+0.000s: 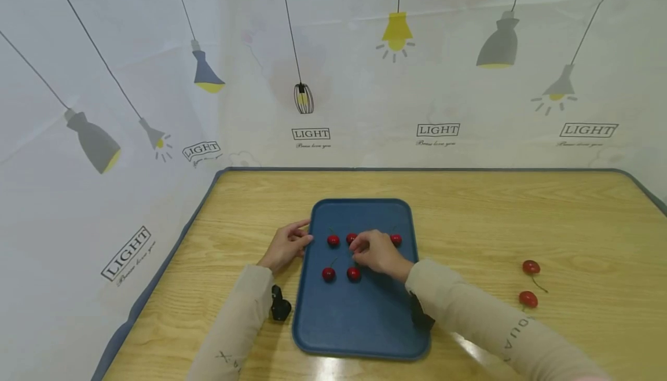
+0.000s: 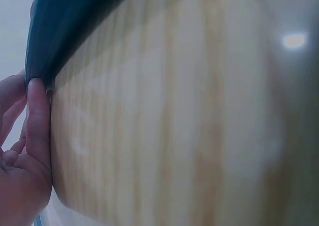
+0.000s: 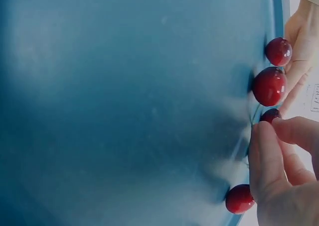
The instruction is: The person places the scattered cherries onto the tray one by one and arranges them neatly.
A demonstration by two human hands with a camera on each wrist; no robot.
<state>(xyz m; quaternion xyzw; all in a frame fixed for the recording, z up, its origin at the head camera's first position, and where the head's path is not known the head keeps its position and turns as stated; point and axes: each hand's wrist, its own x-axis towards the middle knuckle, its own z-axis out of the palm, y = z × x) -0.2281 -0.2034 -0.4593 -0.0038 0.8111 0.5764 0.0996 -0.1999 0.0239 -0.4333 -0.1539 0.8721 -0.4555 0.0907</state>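
Several red cherries lie on a blue tray, among them a front-left cherry, a back-left cherry and a back-right cherry. Over the tray, my right hand brings thumb and fingertips together. In the right wrist view, the thin stem of a large cherry runs to those fingertips, which pinch it. That hand partly hides a cherry behind it. My left hand rests against the tray's left edge; its fairly straight fingers touch the rim.
Two more cherries, one farther back and one nearer, lie on the wooden table right of the tray. Black devices sit at both wrists. A white curtain printed with lamps borders the table's back and left side.
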